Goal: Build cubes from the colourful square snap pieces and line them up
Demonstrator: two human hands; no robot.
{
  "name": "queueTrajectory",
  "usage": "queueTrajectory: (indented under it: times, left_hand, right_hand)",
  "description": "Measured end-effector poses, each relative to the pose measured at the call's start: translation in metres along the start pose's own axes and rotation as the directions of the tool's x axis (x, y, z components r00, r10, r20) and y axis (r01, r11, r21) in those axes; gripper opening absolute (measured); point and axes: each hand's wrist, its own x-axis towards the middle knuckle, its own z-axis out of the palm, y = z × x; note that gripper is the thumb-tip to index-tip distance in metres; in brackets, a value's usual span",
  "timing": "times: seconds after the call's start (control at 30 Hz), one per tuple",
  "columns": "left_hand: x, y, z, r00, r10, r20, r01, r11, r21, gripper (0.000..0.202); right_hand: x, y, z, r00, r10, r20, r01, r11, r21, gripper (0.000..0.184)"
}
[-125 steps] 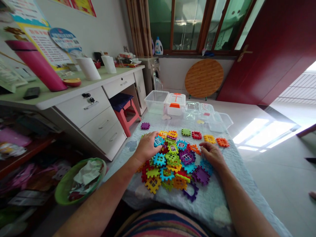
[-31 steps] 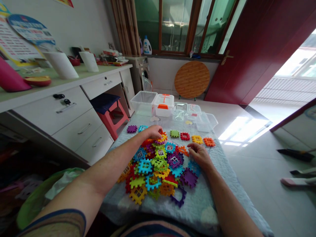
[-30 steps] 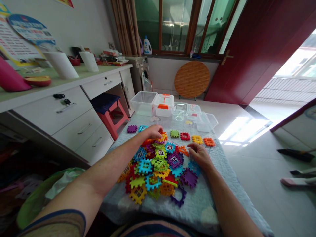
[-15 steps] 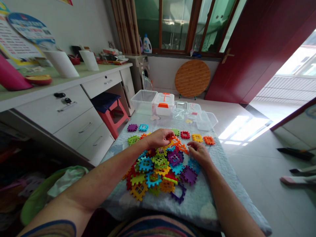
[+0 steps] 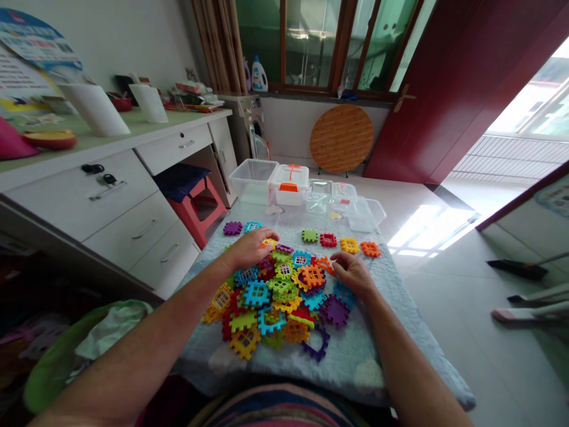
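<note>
Orange square [image 5: 312, 276] now covers part of pile [image 5: 283, 287]; left hand [image 5: 249, 248] pinches yellow piece [image 5: 269, 243]; right hand [image 5: 354, 274] (can't tell grip) by orange lattice [image 5: 325, 264].

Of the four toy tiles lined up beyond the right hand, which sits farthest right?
The orange tile, at the row's right-hand end. The yellow tile, red tile and green tile follow in that order to its left.

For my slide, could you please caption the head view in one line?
Left hand at a yellow piece, right hand by an orange one, flanking a colourful heap of toothed pieces.
</note>
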Motion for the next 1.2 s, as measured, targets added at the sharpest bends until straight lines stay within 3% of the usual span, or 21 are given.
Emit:
queueTrajectory:
  times: [0.13, 0.23, 0.33, 0.47, 0.57, 0.7, 0.77, 0.83, 1.07, 1.2]
  left_hand:
    - [-0.017, -0.033, -0.005, 0.995, -0.060, -0.076, 0.064, 0.997, 0.049, 0.031]
    - [-0.029, -0.054, -0.005, 0.989, -0.090, -0.119, 0.096, 0.995, 0.039, 0.031]
    - [-0.042, -0.070, -0.004, 0.977, -0.164, -0.135, 0.166, 0.986, 0.006, 0.037]
    - [-0.058, -0.082, 0.000, 0.952, -0.288, -0.106, 0.281, 0.957, -0.074, 0.048]
    - [-0.065, -0.086, 0.006, 0.931, -0.351, -0.101, 0.332, 0.929, -0.165, 0.054]
    - [-0.068, -0.090, 0.012, 0.906, -0.380, -0.188, 0.320, 0.904, -0.282, 0.056]
    - [-0.068, -0.091, 0.014, 0.884, -0.401, -0.238, 0.313, 0.889, -0.333, 0.056]
    - [-0.068, -0.092, 0.017, 0.868, -0.418, -0.268, 0.307, 0.876, -0.372, 0.055]
    - [-0.067, -0.091, 0.024, 0.873, -0.348, -0.341, 0.243, 0.917, -0.316, 0.045]
    - [-0.067, -0.090, 0.025, 0.879, -0.326, -0.348, 0.233, 0.931, -0.283, 0.044]
  right_hand:
    - [-0.007, -0.019, -0.009, 0.983, -0.166, 0.074, 0.167, 0.986, -0.011, 0.022]
    - [-0.012, -0.033, -0.011, 0.933, -0.302, 0.195, 0.306, 0.952, 0.009, 0.040]
    - [-0.015, -0.039, -0.004, 0.908, -0.322, 0.268, 0.340, 0.940, -0.023, 0.052]
    - [-0.015, -0.040, 0.005, 0.905, -0.315, 0.285, 0.339, 0.940, -0.037, 0.047]
    - [-0.013, -0.035, 0.001, 0.919, -0.317, 0.235, 0.326, 0.945, 0.002, 0.046]
    - [-0.009, -0.021, -0.014, 0.978, -0.210, -0.010, 0.209, 0.977, -0.028, 0.045]
    - [-0.006, -0.014, -0.021, 0.982, -0.133, -0.137, 0.124, 0.990, -0.070, 0.049]
    - [-0.005, -0.008, -0.025, 0.977, -0.096, -0.189, 0.074, 0.990, -0.120, 0.051]
    - [-0.011, 0.006, -0.023, 0.996, -0.089, -0.008, 0.080, 0.925, -0.372, 0.039]
    - [-0.013, 0.004, -0.021, 0.997, -0.076, -0.020, 0.060, 0.901, -0.431, 0.043]
